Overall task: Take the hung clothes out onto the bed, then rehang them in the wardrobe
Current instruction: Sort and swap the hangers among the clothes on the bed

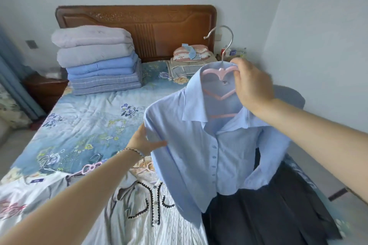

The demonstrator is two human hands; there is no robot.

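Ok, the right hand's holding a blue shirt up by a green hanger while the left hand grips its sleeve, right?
Not quite: the hanger is pink, not green, as the head view shows. The rest holds: the right hand holds the blue shirt up by it while the left hand grips its sleeve.

Nothing written can be read for certain. A small white tag (pixel 224 82) sewn inside the collar of the blue shirt (pixel 229 155), just below the middle of the pink hanger (pixel 220 71), carries a dark mark too small to make out, and the blue neck label (pixel 37 180) and pink print (pixel 11 208) on the white T-shirt (pixel 20 193) are blurred. The small box (pixel 232 52) beside the headboard (pixel 139 20) shows blue and white packaging with illegible lettering.
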